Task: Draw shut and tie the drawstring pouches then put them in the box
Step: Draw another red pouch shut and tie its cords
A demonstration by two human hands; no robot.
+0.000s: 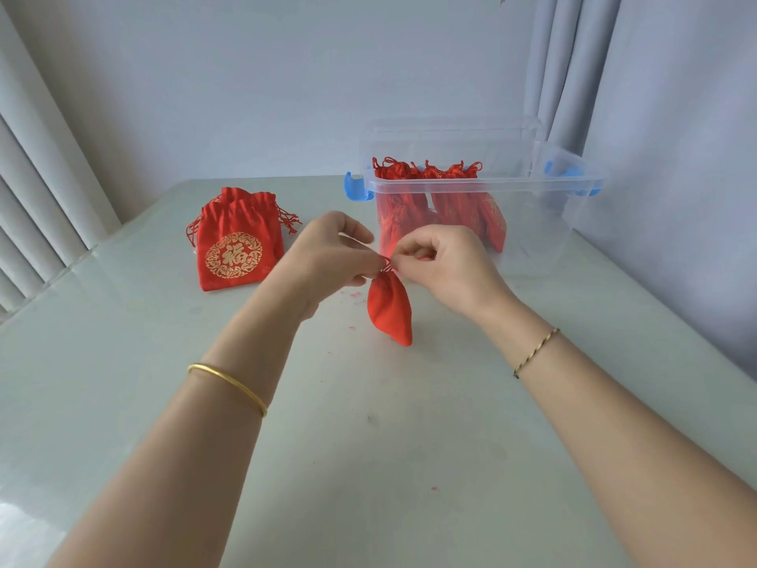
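A small red drawstring pouch [390,307] hangs above the table, its neck gathered shut. My left hand [327,260] and my right hand [442,266] pinch the red drawstring [387,264] at the pouch's neck, one from each side. A pile of red pouches with a gold emblem [235,243] lies on the table at the left, necks open. The clear plastic box [532,215] with blue latches stands behind my hands, and several tied red pouches [430,198] sit inside it.
The pale table [368,444] runs to a wall at the back. Curtains hang at the right behind the box, and blinds [37,198] are at the far left. Small red flecks dot the tabletop.
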